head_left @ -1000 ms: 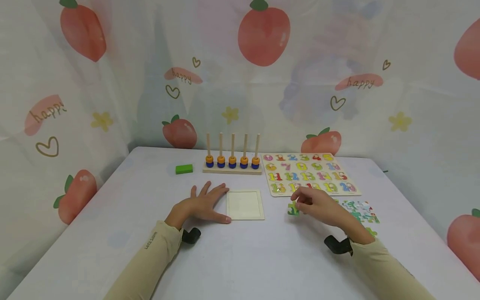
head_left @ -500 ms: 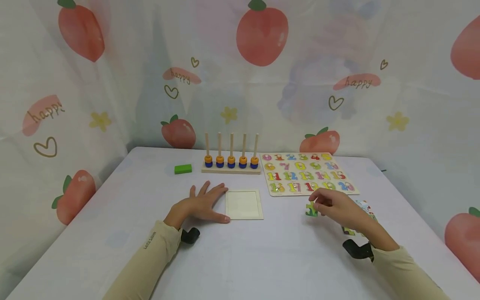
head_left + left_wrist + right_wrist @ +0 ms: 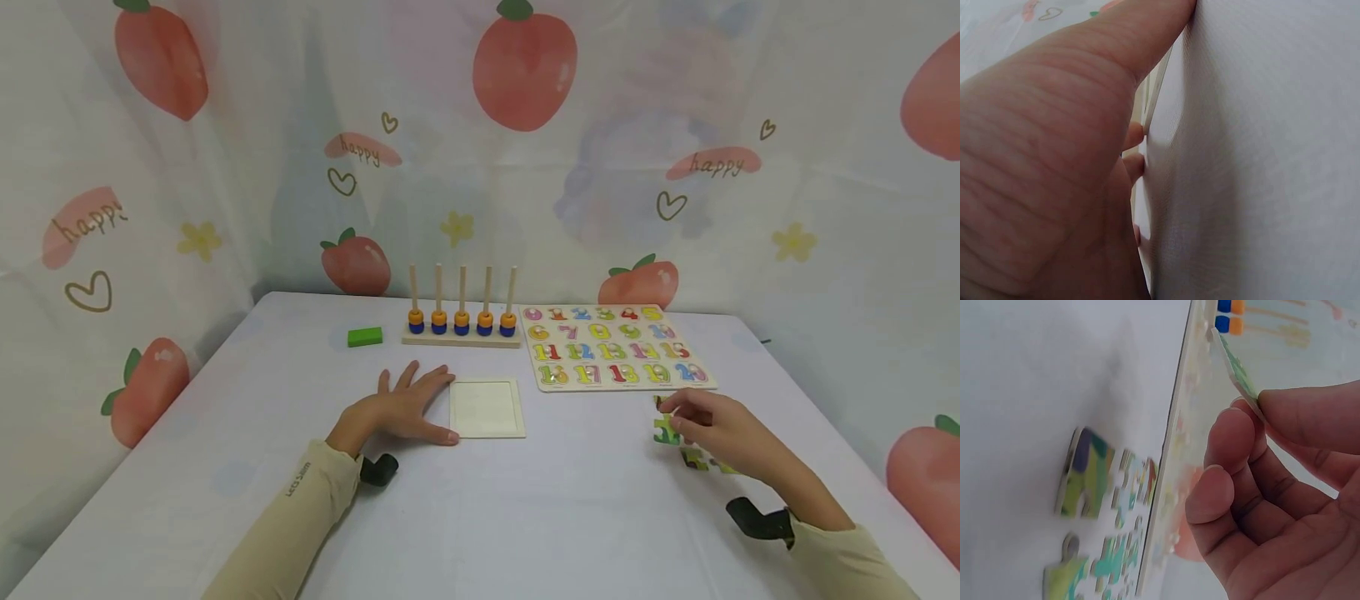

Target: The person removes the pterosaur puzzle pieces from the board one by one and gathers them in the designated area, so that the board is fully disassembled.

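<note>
Between thumb and fingertips my right hand (image 3: 723,429) pinches a green jigsaw piece (image 3: 665,430); in the right wrist view that piece (image 3: 1239,372) appears nearly edge-on, raised off the table. Beneath and around this hand lie loose jigsaw pieces (image 3: 694,458), partly hidden by it; the right wrist view shows several of these pieces (image 3: 1087,475) in green, blue and teal. My left hand (image 3: 405,412) rests with spread fingers on the table, thumb and fingertip at the left edge of a square cream frame board (image 3: 487,409).
A number puzzle board (image 3: 615,348) lies at the back right. Left of it stands a wooden peg rack (image 3: 461,340) with orange and blue rings on its pegs. A green block (image 3: 365,337) sits farther left. Printed cloth hangs behind the white table (image 3: 525,533).
My right hand has moved right and slightly toward me with the jigsaw piece in its grip, now over the loose pieces. The left hand stays by the frame board.
</note>
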